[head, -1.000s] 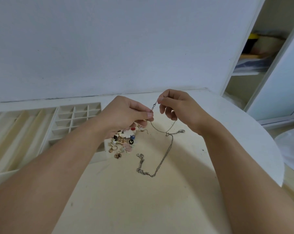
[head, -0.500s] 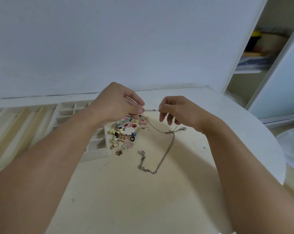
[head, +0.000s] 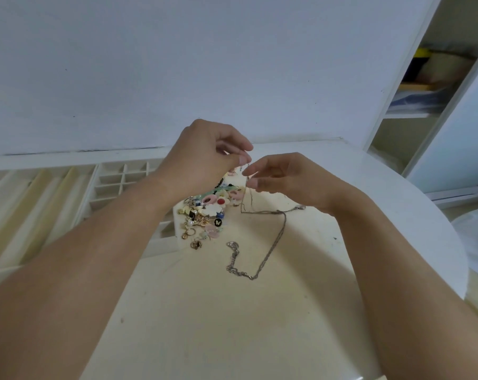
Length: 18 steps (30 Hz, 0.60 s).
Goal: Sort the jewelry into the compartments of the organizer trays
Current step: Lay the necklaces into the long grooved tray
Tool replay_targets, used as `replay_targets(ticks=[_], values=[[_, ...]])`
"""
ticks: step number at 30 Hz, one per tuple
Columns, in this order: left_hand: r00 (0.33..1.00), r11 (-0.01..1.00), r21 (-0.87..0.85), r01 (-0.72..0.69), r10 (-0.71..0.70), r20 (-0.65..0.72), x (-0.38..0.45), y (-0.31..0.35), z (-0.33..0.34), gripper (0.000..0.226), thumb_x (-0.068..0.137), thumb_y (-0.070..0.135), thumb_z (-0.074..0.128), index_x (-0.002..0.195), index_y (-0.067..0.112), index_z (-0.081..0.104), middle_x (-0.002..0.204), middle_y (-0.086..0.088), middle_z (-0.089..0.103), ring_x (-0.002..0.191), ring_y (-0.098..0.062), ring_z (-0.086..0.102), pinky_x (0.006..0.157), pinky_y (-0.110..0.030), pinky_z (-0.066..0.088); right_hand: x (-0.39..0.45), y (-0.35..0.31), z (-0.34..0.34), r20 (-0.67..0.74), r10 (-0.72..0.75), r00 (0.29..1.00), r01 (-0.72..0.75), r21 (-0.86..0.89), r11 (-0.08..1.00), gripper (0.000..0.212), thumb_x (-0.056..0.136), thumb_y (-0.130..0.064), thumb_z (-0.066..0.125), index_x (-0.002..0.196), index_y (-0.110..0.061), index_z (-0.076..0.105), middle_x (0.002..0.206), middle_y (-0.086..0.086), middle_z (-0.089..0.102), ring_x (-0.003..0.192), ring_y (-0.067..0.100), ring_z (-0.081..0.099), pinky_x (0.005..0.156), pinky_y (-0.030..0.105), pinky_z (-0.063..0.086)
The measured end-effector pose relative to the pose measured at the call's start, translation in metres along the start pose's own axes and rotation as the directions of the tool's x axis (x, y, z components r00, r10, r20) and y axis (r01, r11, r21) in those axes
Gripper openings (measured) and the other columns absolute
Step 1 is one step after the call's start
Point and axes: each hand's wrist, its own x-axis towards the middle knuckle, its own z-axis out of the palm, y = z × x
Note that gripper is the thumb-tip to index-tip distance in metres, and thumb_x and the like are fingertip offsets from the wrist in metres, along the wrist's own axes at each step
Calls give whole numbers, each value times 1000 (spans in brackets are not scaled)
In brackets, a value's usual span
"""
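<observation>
Both hands pinched the thin silver chain point(head: 270, 242): left hand point(head: 205, 157) at thumb and forefinger on the upper end, right hand point(head: 284, 179) just below it. Chain was fine-linked and dull grey, hanging from the fingers then trailing in a loop over the table point(head: 232, 325) (clasp end lay flat). Earring pile point(head: 205, 212) sat beside it, next to the tray point(head: 122, 179).

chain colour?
Silver-grey chain, pinched by both hands; head view.
</observation>
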Motion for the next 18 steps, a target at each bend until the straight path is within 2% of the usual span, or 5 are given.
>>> replay_targets(ticks=[3, 8, 11, 14, 18], values=[[999, 1000, -5, -31, 30, -20, 0, 0, 2, 13, 87, 15, 76, 98, 22, 76, 84, 11, 76, 74, 4, 67, 63, -1, 41, -1, -3, 2, -35, -58, 998, 59, 36, 998, 14, 89, -26, 76, 100, -17, 76, 98, -2, 78, 95, 23, 71, 89, 40, 55], [997, 999, -31, -21, 19, -69, 1, -1, 2, 13, 88, 17, 76, 100, 23, 76, 87, 11, 76, 72, 6, 65, 63, -1, 40, -2, -4, 0, -78, -86, 993, 91, 58, 994, 13, 90, -26, 74, 92, -13, 76, 89, 3, 78, 85, 20, 73, 77, 32, 54], [993, 994, -95, 57, -66, -94, 2, -4, 3, 19, 91, 24, 72, 110, 25, 72, 95, 11, 75, 82, -3, 70, 68, -13, 48, -2, -6, -2, -153, -137, 979, 161, 157, 974, 11, 93, -24, 72, 91, -13, 73, 89, 6, 77, 81, 20, 71, 75, 34, 53], [983, 966, -186, 181, -180, 21, 1, -6, 10, 25, 97, 24, 63, 122, 24, 67, 105, 10, 74, 94, -5, 70, 87, -28, 55, -2, -13, -2, -281, -165, 946, 245, 279, 929, 10, 95, -20, 69, 93, -11, 71, 86, 8, 75, 78, 21, 66, 70, 33, 50], [962, 928, -294, 231, -171, 214, -4, 0, 23, 27, 101, 26, 56, 126, 24, 66, 110, 15, 74, 107, -2, 67, 103, -38, 51, -4, -30, -8, -443, -145, 885, 300, 305, 904, 10, 96, -21, 68, 95, -12, 72, 85, 4, 75, 78, 20, 67, 66, 29, 50]])
